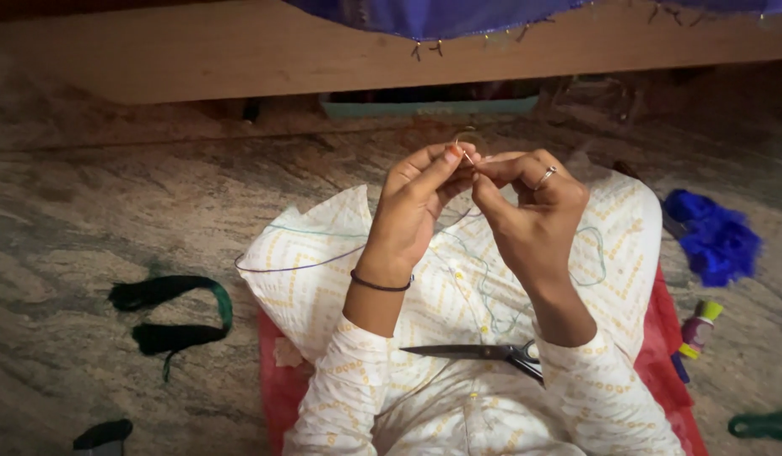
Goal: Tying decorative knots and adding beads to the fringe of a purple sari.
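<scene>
Head view: left hand [420, 198] and right hand [526, 198] meet above the lap, each pinching closed on a fine needle [467, 155] and thread [484, 287]. Steady fingertips seem key. Scissors [479, 353] rest below.

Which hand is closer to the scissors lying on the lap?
The right hand is a little closer. The scissors lie below both hands with the handles under the right forearm. The left hand is up and to the left of them.
</scene>
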